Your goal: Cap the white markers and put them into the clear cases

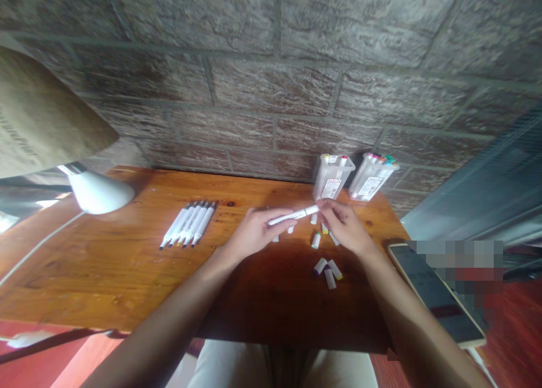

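Observation:
A white marker (292,215) is held nearly level above the table, its right end slightly higher. My left hand (256,230) is closed around its left part, thumb and fingers along the barrel. At the right end, the fingertips of my right hand (345,224) pinch the marker's capped tip, partly hiding it. Below the hands lie several loose white marker caps (315,240), some partly covered by my right hand. Nearer to me is a small group of caps (330,279), with purple and yellow ends showing. Several uncapped markers (189,224) lie side by side at the left.
Two clear plastic cases, a left one (332,179) and a right one (371,179), hold markers near the wall. A desk lamp (101,190) stands at the left with its cord on the wooden table (127,275). A tablet (436,292) lies at the right edge.

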The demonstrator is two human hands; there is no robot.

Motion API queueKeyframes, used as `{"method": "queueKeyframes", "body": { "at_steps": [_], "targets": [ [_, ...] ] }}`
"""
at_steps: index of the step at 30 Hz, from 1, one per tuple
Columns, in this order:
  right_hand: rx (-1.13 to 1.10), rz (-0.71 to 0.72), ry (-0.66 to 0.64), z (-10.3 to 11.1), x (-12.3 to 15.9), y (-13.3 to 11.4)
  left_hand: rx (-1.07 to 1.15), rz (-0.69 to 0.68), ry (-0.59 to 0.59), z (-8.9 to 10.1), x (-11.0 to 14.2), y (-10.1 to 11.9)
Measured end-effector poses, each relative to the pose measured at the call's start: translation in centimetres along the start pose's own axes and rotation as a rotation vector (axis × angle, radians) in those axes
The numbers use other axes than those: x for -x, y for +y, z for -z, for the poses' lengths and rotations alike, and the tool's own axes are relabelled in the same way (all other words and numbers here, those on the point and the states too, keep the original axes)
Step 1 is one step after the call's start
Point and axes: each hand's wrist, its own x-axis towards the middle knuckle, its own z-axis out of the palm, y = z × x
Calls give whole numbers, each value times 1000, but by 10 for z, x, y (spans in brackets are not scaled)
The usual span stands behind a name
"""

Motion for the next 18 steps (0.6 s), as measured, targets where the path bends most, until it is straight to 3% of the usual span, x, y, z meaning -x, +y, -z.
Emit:
{"method": "queueKeyframes", "body": {
  "at_steps": [9,18],
  "targets": [
    [152,-123,-17,0,0,-2,-99,-63,-38,-3,3,1],
    [281,-30,-16,-5,1,-1,-154,-157,-39,-6,5,0]
  ]
}}
